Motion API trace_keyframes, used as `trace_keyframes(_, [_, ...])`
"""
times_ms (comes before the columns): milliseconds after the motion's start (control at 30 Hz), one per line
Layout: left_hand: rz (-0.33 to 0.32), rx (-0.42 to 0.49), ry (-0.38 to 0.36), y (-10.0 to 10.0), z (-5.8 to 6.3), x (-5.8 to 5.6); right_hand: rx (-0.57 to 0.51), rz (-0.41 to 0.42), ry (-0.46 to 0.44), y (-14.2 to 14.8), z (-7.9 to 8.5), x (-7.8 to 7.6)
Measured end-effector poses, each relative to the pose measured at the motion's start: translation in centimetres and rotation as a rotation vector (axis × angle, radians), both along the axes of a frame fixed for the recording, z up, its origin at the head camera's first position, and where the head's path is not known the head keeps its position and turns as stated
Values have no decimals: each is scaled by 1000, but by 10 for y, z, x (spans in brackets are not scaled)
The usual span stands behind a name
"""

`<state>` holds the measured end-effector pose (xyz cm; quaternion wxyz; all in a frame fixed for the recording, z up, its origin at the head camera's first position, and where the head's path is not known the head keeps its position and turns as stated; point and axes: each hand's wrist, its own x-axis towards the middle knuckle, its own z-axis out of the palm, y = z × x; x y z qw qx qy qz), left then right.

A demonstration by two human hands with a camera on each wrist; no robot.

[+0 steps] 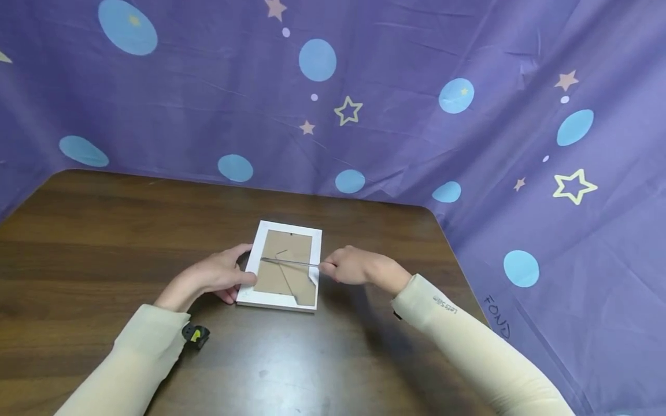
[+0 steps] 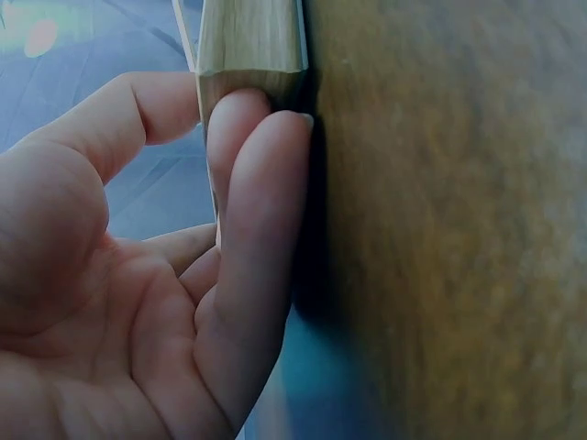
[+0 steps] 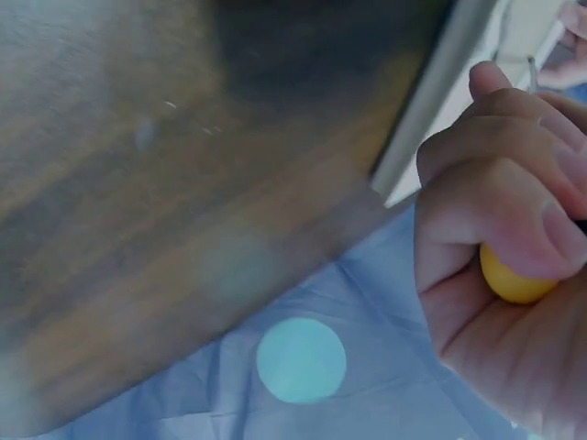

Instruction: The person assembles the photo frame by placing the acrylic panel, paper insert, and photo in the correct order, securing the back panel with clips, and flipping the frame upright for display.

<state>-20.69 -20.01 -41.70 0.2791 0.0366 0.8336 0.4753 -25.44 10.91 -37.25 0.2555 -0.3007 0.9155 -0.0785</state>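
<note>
A white picture frame [image 1: 281, 301] lies face down on the table, its brown backing board [image 1: 273, 278] uppermost. My left hand [image 1: 215, 271] grips the frame's left side, thumb on the top border. In the left wrist view, fingertips press against the frame's pale edge [image 2: 252, 37]. My right hand [image 1: 356, 266] is wrapped around what looks like a screwdriver; its thin metal shaft [image 1: 293, 263] crosses the backing to near the left border. A rounded yellow handle end [image 3: 514, 275] shows below the curled fingers in the right wrist view. Most of the handle is hidden in my fist.
The brown wooden table [image 1: 130, 231] extends around the frame on all sides. A purple cloth [image 1: 395, 144] with blue dots and stars hangs behind and to the right. A black strap device [image 1: 196, 335] sits at the left cuff.
</note>
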Motion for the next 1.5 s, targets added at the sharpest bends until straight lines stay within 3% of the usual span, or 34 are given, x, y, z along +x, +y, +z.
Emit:
trace_keyframes(400, [-11, 2, 7, -1, -1, -2, -121, -75, -63, 5, -28, 16])
trace_keyframes(667, [-13, 23, -19, -2, -5, 1, -62, -6, 178, 14, -23, 17])
trace_keyframes(867, [-8, 44, -24, -4, -6, 1, -118, 28, 335, 34, 3, 18])
trace_keyframes(1067, [-7, 49, -27, -7, -5, 0, -135, 140, 417, 55, 24, 27])
trace_keyframes(1233, [-1, 59, -42, -7, -4, 0, -111, 228, 499, 64, 26, 40])
trace_keyframes(1500, [5, 64, -55, -5, -2, 2, -84, 262, 615, 61, 26, 47])
